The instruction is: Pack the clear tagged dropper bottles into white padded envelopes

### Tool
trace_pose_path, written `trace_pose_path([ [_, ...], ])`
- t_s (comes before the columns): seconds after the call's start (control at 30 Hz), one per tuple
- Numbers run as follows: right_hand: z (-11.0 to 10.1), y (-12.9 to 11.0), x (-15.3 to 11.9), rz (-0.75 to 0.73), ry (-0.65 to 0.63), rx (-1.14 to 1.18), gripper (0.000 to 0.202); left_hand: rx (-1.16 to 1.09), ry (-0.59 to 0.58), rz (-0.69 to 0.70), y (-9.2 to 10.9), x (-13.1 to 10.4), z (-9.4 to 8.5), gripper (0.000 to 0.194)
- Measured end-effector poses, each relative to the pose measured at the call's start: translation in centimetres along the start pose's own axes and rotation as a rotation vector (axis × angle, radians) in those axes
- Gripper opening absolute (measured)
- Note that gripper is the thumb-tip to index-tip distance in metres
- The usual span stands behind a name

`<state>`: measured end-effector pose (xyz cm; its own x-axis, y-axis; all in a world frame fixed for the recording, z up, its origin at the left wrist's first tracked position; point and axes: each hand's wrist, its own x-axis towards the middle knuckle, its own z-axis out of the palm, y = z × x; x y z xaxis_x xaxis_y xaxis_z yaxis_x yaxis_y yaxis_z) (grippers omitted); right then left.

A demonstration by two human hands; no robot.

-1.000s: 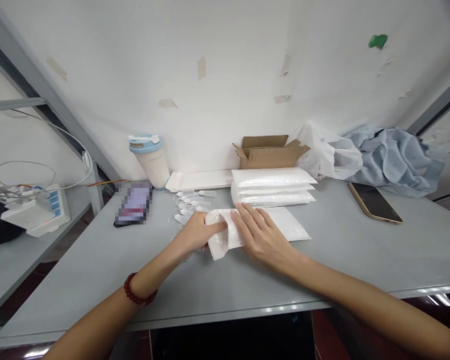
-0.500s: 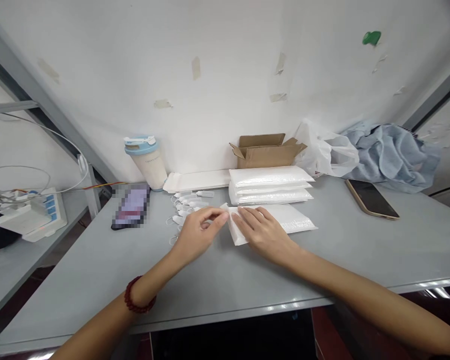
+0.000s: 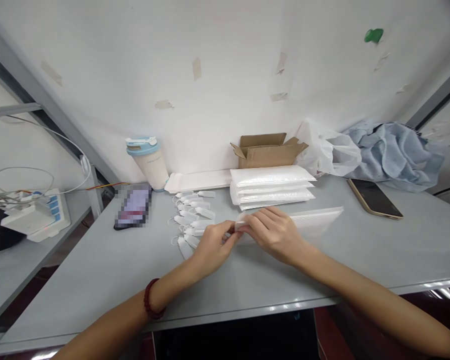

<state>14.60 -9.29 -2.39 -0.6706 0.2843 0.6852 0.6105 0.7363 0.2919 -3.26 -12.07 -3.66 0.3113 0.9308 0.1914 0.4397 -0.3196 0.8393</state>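
A white bubble mailer is raised off the grey table, its near-left end between my two hands. My left hand pinches the left end of it between thumb and fingers. My right hand grips the same end from above, its curled fingers covering part of the mailer. Just behind lies a stack of similar bubble mailers. Left of my hands several small white tags with loops are spread on the table.
An open cardboard box stands against the wall beside a white plastic bag and a blue cloth. Phones lie at right and left. A tumbler, a flat white packet and a power strip are farther left.
The mailer has come up off the table and turned, its right end now higher and farther right. My left hand has moved right and closed on its left end.
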Motion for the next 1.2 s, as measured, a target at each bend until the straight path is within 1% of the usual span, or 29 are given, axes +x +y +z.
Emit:
trace_pose_path([
  [0.1, -0.1, 0.4, 0.3, 0.042, -0.078, -0.018, 0.012, -0.321, -0.128, -0.263, 0.1, 0.3, 0.3, 0.023],
  [0.17, -0.3, 0.8, 0.5, 0.08, -0.173, 0.001, 0.012, -0.469, -0.161, -0.397, 0.0, 0.4, 0.5, 0.025],
  [0.2, -0.4, 1.0, 0.5, 0.106, -0.25, 0.035, 0.014, -0.523, -0.157, -0.446, -0.1, 0.5, 0.5, 0.025],
  [0.27, -1.0, 1.3, 0.6, 0.174, -0.455, 0.143, 0.024, -0.603, -0.137, -0.508, -0.3, 0.6, 0.5, 0.024],
  [0.33, -1.5, 1.4, 0.8, 0.231, -0.666, 0.257, 0.035, -0.646, -0.128, -0.527, -0.4, 0.6, 0.4, 0.021],
  [0.37, -1.8, 1.4, 0.8, 0.248, -0.749, 0.3, 0.039, -0.662, -0.131, -0.529, -0.5, 0.7, 0.4, 0.018],
  [0.43, -2.0, 1.4, 0.9, 0.263, -0.855, 0.351, 0.042, -0.701, -0.152, -0.515, -0.6, 0.7, 0.2, 0.013],
  [0.5, -2.0, 1.5, 0.9, 0.267, -0.915, 0.355, 0.039, -0.739, -0.18, -0.499, -0.6, 0.6, 0.1, 0.014],
  [0.57, -1.8, 1.6, 0.8, 0.269, -0.945, 0.323, 0.034, -0.742, -0.184, -0.52, -0.5, 0.6, 0.1, 0.018],
  [0.67, -1.3, 2.0, 0.5, 0.246, -0.948, 0.245, 0.028, -0.669, -0.132, -0.609, -0.1, 0.5, 0.2, 0.024],
  [0.73, -1.1, 2.3, 0.2, 0.226, -0.945, 0.217, 0.023, -0.625, -0.125, -0.628, 0.1, 0.5, 0.3, 0.028],
  [0.8, -1.0, 2.5, 0.0, 0.208, -0.942, 0.21, 0.015, -0.596, -0.135, -0.603, 0.2, 0.6, 0.4, 0.03],
  [0.87, -1.0, 2.6, -0.2, 0.194, -0.928, 0.195, 0.007, -0.54, -0.124, -0.544, 0.1, 0.7, 0.2, 0.029],
  [0.93, -1.1, 2.6, -0.4, 0.183, -0.915, 0.175, 0.01, -0.438, -0.074, -0.452, 0.0, 1.0, -0.7, 0.026],
  [0.97, -1.1, 2.6, -0.4, 0.178, -0.907, 0.169, 0.015, -0.373, -0.021, -0.394, -0.2, 1.2, -1.5, 0.025],
  [1.0, -1.1, 2.6, -0.5, 0.171, -0.895, 0.167, 0.019, -0.296, 0.048, -0.333, -0.4, 1.5, -2.5, 0.025],
  [1.03, -1.1, 2.6, -0.6, 0.164, -0.879, 0.168, 0.021, -0.205, 0.144, -0.27, -0.7, 1.8, -3.7, 0.025],
  [1.07, -1.1, 2.6, -0.7, 0.157, -0.863, 0.172, 0.023, -0.105, 0.269, -0.197, -1.2, 2.1, -5.1, 0.025],
  [1.13, -1.0, 2.6, -0.9, 0.147, -0.839, 0.179, 0.023, 0.199, 0.48, -0.077, -2.7, 2.8, -8.1, 0.025],
  [1.17, -1.0, 2.6, -0.9, 0.144, -0.837, 0.18, 0.023, 0.383, 0.543, -0.028, -3.7, 3.1, -9.6, 0.026],
  [1.2, -1.0, 2.6, -0.8, 0.143, -0.84, 0.179, 0.022, 0.547, 0.551, 0.004, -4.9, 3.3, -10.9, 0.027],
])
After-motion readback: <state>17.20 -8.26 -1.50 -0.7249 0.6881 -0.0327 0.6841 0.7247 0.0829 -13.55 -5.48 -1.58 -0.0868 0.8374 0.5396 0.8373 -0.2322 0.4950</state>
